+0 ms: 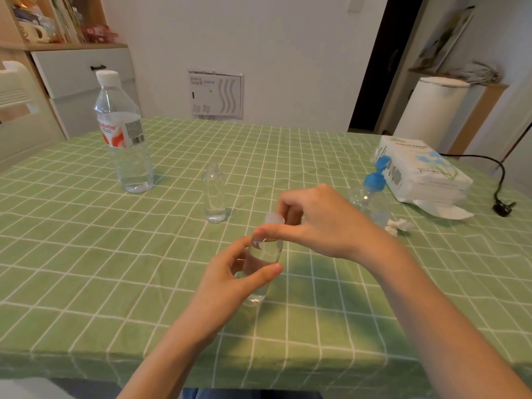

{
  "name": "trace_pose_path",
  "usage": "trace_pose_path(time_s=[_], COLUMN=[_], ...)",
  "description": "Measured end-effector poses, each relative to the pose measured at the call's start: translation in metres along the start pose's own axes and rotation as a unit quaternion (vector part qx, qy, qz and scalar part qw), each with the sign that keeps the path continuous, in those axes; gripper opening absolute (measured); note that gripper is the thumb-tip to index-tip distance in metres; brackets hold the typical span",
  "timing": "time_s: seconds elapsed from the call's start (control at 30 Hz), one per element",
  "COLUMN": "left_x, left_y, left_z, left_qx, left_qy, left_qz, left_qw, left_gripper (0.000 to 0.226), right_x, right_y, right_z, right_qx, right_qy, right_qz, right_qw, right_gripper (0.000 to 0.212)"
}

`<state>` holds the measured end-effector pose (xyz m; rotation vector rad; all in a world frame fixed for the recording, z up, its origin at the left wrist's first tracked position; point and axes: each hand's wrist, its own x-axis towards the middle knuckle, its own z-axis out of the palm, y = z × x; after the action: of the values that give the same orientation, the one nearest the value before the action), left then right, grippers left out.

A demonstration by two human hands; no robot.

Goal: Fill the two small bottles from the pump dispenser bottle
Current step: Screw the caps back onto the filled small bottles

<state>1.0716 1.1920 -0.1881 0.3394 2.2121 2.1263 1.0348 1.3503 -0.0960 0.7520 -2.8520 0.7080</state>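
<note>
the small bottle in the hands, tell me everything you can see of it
The small bottle is clear, plastic-looking and cylindrical, upright or slightly tilted, with its base at or just above the green checked tablecloth near the front edge. The left hand wraps its body; the right hand pinches a translucent cap at its neck. Its fill level cannot be told.

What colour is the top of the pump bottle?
Blue. The pump bottle has a blue pump top, seen in the head view.
</note>
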Motion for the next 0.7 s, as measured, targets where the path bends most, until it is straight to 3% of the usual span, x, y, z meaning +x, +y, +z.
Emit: trace_pose_path(time_s=[0.1,0.27,0.4,0.5,0.7], left_x=[0.0006,0.0017,0.0014,0.0013,0.0006], left_y=[-0.0015,-0.001,-0.0025,-0.0013,0.0006], left_z=[-0.0018,-0.0001,0.0007,-0.0012,-0.0017], left_qx=[-0.006,-0.009,-0.007,-0.015,-0.017], left_qy=[0.003,-0.006,-0.007,0.0,0.003], left_qz=[-0.003,0.003,0.006,0.008,0.017], left_qw=[1.0,1.0,1.0,1.0,1.0], left_gripper=[0.039,0.043,0.038,0.04,0.04], right_x=[-0.0055,-0.0076,-0.0038,-0.0052,-0.0039], right_y=[0.0034,0.0038,0.0026,0.0032,0.0021], right_z=[-0.0053,-0.0045,-0.0022,-0.0038,0.0019], right_qx=[0.063,0.068,0.05,0.078,0.095], right_qy=[-0.049,-0.025,-0.005,-0.043,0.002], right_qz=[-0.007,-0.03,-0.005,0.004,-0.011], right_qw=[0.997,0.997,0.999,0.996,0.995], right_gripper=[0.044,0.022,0.037,0.043,0.028])
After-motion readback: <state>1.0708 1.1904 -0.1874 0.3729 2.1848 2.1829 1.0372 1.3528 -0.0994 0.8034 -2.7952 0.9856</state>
